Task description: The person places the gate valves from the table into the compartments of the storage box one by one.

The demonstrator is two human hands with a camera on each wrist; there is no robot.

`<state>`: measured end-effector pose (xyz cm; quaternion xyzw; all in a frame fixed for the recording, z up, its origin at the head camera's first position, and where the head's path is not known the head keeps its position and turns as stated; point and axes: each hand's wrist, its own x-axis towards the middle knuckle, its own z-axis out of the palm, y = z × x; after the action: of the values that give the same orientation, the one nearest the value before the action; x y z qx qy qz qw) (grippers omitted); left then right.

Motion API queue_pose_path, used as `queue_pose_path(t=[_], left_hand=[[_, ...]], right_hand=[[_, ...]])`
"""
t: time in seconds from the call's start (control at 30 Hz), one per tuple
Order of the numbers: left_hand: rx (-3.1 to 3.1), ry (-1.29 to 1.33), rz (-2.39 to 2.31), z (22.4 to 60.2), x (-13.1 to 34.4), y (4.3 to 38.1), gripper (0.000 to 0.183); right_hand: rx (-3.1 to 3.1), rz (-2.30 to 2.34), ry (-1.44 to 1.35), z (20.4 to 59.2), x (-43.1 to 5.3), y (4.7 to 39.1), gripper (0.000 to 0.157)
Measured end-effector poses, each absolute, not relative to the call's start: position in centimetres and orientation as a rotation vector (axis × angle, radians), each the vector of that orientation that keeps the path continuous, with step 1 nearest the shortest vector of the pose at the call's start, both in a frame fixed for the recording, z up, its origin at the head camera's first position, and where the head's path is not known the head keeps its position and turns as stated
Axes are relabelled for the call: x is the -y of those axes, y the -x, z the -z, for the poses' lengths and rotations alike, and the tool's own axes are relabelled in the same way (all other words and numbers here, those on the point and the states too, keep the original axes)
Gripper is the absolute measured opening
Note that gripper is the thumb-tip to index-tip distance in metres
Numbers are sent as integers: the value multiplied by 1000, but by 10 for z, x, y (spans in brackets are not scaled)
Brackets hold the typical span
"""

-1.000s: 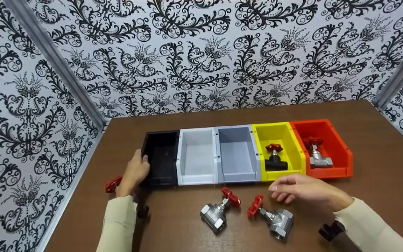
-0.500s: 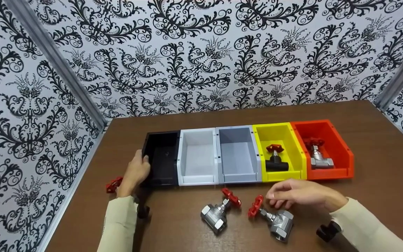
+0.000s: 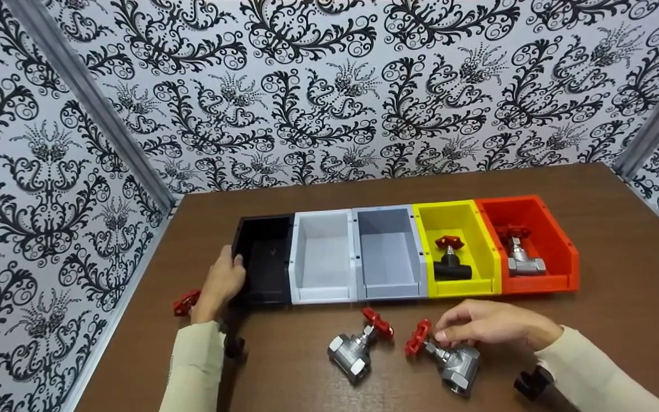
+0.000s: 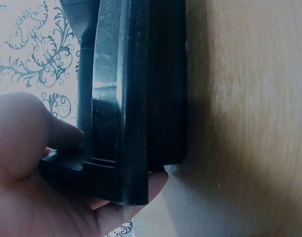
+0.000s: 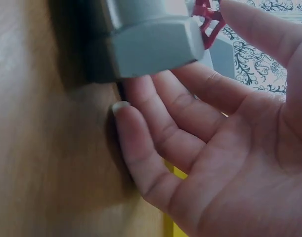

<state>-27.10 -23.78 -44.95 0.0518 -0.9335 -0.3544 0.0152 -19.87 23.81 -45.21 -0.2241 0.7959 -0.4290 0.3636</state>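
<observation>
Steel, bright and smooth, faceted at the ends of a stubby T-shaped body, in the valve [image 3: 460, 366] beside the right hand [image 3: 487, 323]. Lying on the brown wood-grain table [image 3: 289, 366], just in front of the yellow bin [image 3: 487, 257], with a lobed red wheel [image 3: 419, 337] on a slim stem. Near it, to the left, a 2nd valve [image 3: 351, 356] of the same metal. Right fingers loosely bent and relaxed about the valve, thumb reaching toward the stem; cannot tell whether touching. Left hand [image 3: 225, 277] clasping the side wall of the black bin [image 3: 266, 257], thumb on 1 face, a fingertip showing past the other. Glossy plastic up close, lightly scuffed. Joined side by side in a row of 5 with the white bin [image 3: 324, 293], grey bin [image 3: 391, 289], yellow bin and red bin [image 3: 561, 252]. Inside the yellow, a black-bodied valve [image 3: 452, 270]; inside the red, a shaded valve [image 3: 527, 266] of steel. Behind, black scrollwork on the wall [image 3: 329, 86]. Mostly hidden by the left arm, whatever bears the outer wheel [image 3: 185, 302]. Cut off and blurred in the right wrist view, the valve's body, with some fingertips behind it.
</observation>
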Motion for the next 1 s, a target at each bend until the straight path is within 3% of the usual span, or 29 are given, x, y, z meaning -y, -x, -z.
queue_pose_path(t=[1.0], left_hand=[[2928,-145,1094,448,238,270,38]], right_hand=[[-2053,1102,693,464,-227,190,18]])
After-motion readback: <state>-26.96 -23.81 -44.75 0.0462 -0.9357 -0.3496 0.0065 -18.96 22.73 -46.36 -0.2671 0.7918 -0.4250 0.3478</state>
